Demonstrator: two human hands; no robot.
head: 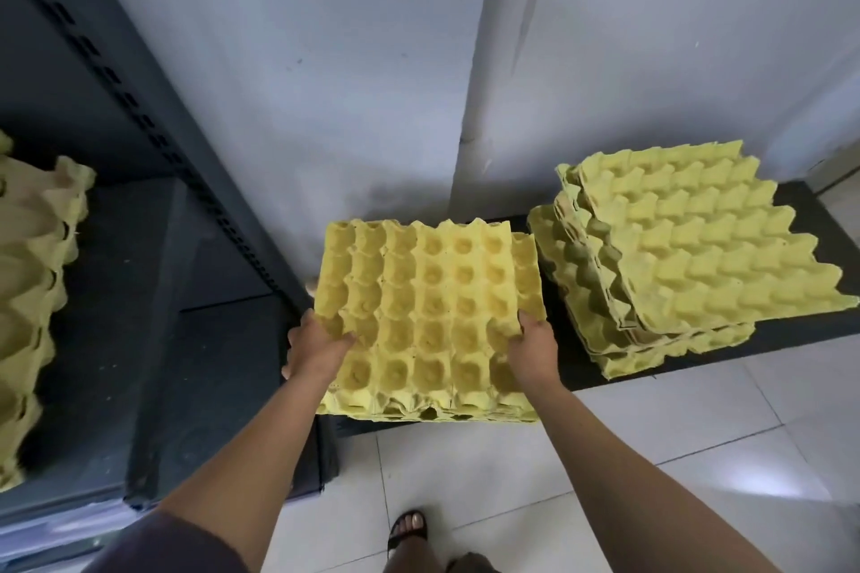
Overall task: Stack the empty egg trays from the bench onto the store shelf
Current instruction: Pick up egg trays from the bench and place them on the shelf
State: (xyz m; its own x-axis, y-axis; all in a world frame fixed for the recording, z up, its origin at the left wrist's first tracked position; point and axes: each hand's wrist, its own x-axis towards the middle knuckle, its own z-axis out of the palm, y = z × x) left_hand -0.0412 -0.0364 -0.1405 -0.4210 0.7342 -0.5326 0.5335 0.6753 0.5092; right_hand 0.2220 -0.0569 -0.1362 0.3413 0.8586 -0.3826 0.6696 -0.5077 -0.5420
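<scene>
A yellow egg tray (433, 302) lies cups-up on a short stack at the left end of the low black bench (786, 335). My left hand (316, 347) grips its left edge, thumb in a cup. My right hand (533, 347) grips its right edge. A second, messy pile of trays (688, 256) sits farther right on the bench, its top trays skewed and bumps-up. More yellow trays (32, 293) are stacked on the dark shelf (153, 293) at the far left.
A slotted dark shelf upright (153, 130) runs diagonally between shelf and bench. A pale wall (325, 61) with a corner post stands behind the bench. White floor tiles (651, 433) and my sandalled foot (409, 530) are below.
</scene>
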